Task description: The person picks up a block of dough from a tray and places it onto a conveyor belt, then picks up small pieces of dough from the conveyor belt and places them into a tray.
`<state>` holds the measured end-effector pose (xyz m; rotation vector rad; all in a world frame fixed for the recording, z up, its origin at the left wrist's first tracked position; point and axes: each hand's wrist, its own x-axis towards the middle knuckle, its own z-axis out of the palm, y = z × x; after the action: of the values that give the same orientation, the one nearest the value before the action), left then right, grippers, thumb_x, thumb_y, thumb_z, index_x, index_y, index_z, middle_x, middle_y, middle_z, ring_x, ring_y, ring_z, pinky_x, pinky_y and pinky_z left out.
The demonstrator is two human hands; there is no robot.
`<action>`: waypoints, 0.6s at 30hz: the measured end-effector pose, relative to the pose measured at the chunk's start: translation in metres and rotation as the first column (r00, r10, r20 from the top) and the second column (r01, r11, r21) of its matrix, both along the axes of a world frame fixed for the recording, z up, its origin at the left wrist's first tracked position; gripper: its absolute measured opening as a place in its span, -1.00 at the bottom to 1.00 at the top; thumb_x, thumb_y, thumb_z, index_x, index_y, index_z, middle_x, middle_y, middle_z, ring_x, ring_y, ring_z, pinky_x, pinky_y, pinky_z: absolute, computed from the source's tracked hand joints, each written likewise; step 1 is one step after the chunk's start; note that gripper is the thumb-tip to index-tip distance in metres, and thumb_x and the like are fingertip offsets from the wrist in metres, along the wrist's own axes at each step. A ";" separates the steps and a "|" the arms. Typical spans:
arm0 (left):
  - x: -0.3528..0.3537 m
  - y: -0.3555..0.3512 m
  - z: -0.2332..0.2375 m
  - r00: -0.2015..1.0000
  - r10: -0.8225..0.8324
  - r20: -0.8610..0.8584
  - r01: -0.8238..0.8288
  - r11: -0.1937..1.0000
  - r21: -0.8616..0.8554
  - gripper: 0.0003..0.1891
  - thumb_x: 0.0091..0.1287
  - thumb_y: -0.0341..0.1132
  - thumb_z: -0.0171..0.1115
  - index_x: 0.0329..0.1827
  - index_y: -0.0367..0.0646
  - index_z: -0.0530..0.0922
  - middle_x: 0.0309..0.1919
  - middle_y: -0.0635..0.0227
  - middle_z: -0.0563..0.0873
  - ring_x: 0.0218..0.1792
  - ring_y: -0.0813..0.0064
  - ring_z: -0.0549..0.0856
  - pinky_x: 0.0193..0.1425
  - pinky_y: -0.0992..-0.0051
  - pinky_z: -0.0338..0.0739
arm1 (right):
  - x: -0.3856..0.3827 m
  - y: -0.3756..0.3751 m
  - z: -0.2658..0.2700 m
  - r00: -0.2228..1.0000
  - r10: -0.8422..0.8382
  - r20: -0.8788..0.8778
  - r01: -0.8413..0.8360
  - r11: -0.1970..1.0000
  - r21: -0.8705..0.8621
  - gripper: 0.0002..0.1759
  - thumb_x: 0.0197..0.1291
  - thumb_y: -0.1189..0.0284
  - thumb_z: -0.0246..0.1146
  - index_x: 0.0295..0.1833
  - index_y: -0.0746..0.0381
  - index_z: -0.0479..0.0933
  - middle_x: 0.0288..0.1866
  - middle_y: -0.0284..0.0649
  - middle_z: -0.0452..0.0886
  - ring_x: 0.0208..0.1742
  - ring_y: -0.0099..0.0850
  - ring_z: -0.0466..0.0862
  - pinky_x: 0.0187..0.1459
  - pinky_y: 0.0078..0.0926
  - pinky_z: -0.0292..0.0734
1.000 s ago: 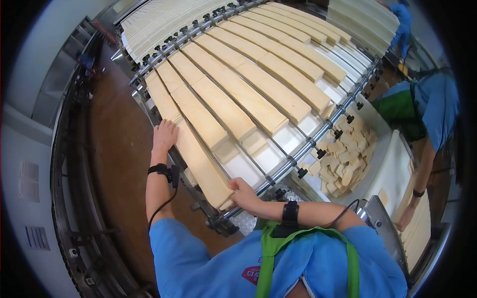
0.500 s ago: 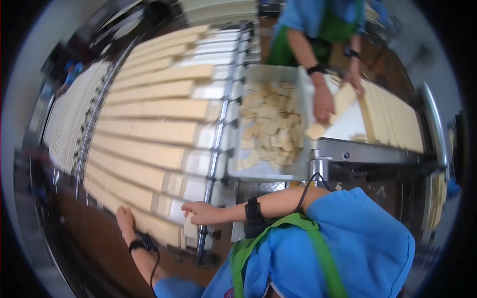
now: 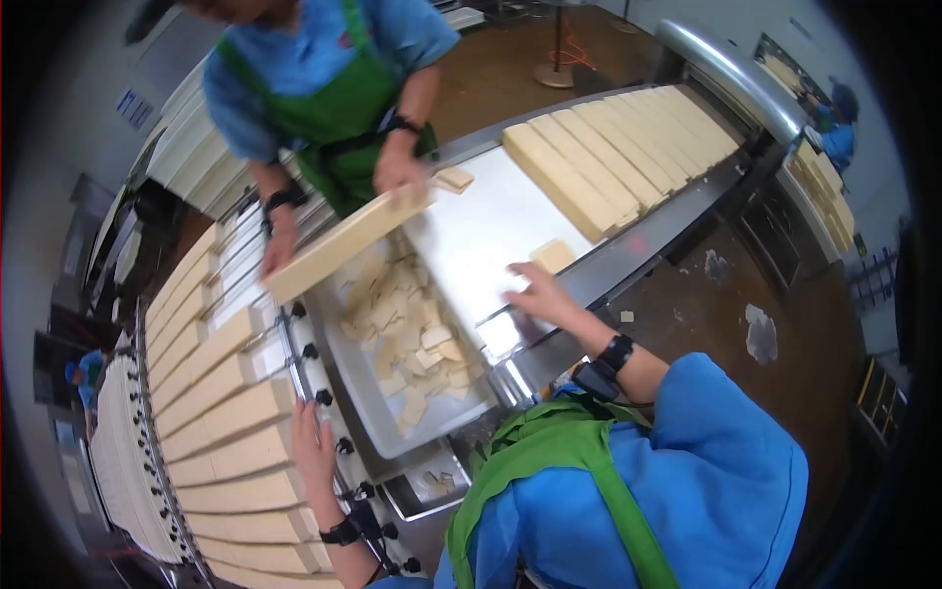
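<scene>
My left hand (image 3: pixel 312 447) is empty, fingers stretched out, beside the metal rail at the near end of a rack. Long pale cream strips (image 3: pixel 211 432) lie side by side on that rack. Over the white tabletop (image 3: pixel 466 236) reaches my right hand (image 3: pixel 540 297), its fingers spread and holding nothing. Just beyond those fingertips rests a small pale piece (image 3: pixel 552 255) near the table edge. Across from me, a co-worker's two hands hold a long thick pale strip (image 3: pixel 343 245) at its ends, above a bin (image 3: pixel 392 447) of broken pale pieces.
A row of thick pale strips (image 3: pixel 618 152) stands packed on the far part of the table, next to a shiny metal roller (image 3: pixel 731 79). Below the bin is a metal tray (image 3: pixel 437 491) with scraps. Another person (image 3: pixel 839 128) is at the far right.
The view has swung right. My right hand has left the small piece at the rack end and moved over the table; my left hand has come to the rail. The co-worker has lifted a long strip.
</scene>
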<state>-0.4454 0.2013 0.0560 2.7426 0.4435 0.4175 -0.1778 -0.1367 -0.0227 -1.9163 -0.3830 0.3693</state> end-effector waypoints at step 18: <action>0.552 -0.242 -0.115 0.878 -0.478 0.024 0.479 0.878 -0.006 -0.59 0.13 -0.33 0.08 0.02 -0.39 0.35 -0.04 -0.03 0.46 0.05 0.07 0.42 0.16 0.22 0.30 | 0.120 -0.111 -0.034 0.906 -0.366 0.210 0.417 0.856 -0.306 -0.50 -0.13 0.59 0.26 -0.08 0.47 0.18 0.03 0.28 0.15 -0.18 0.24 0.45 -0.17 -0.06 0.46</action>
<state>0.1067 -0.0404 -0.0588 2.7024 -0.2450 0.3090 -0.0578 -0.2475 -0.0572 -2.3131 -0.0071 0.0206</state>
